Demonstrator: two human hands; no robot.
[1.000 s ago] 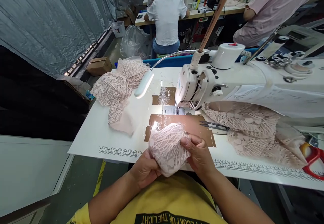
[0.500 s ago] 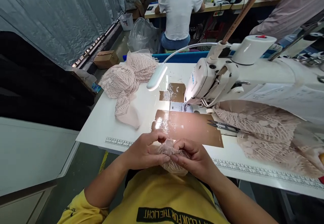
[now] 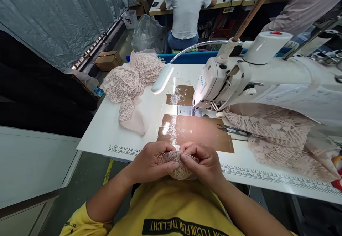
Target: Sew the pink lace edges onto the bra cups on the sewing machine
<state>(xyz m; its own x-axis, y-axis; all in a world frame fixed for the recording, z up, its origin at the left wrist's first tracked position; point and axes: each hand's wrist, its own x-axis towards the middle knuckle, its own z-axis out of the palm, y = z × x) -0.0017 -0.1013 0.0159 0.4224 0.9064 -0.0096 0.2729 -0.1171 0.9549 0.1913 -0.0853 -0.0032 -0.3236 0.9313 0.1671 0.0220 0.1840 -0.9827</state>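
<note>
A piece of pale pink lace fabric (image 3: 179,168) is bunched between my two hands at the table's front edge, close to my body. My left hand (image 3: 153,161) is closed on its left side, thumb lying across the top. On the right side my right hand (image 3: 204,163) pinches the lace between thumb and fingers. Just beyond my hands lies brown tape (image 3: 196,132) stuck to the white table (image 3: 107,129). The sewing machine (image 3: 213,83) stands past it, its needle area well apart from my hands.
Lace pieces (image 3: 125,83) are heaped at the back left; more lace (image 3: 278,136) lies under the machine arm. Black thread snips (image 3: 235,130) rest beside that lace. A lamp (image 3: 162,77) hangs over the table. A person in a white shirt (image 3: 187,8) sits at another table beyond.
The lace has been turned or spread between my fingers, showing more of its patterned surface on top. My hands stay in nearly the same place. The view has shifted slightly.
</note>
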